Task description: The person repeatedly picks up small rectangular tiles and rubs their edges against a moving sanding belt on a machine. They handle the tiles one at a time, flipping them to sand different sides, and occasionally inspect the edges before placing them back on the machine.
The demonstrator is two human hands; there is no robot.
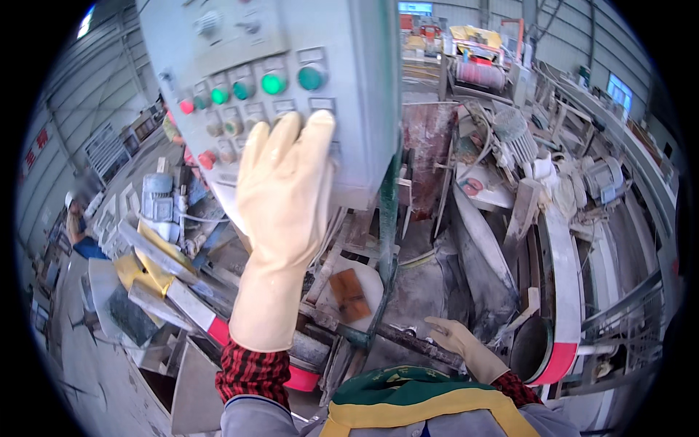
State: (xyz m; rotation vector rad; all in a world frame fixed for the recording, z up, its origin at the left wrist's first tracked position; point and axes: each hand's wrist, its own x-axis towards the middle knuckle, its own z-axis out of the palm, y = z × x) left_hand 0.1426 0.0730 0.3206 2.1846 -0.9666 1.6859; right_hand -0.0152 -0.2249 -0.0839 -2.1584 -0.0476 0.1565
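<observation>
A cream rubber glove covers my left hand, which is raised against the front of a grey control box. Its fingers are stretched upward over the lower button rows; whether a fingertip presses one is hidden by the glove. Above the fingertips sit lit green buttons, with a red button at the row's left end. A red knob shows lower left of them. My right hand, gloved alike, hangs low at the right with fingers extended, holding nothing visible, near a dusty metal machine frame.
A green post stands beside the box. Dusty motors and beams crowd the right. A red-and-white curved guard lies beyond my right hand. Yellow metal parts fill the left. A person in a white helmet sits far left.
</observation>
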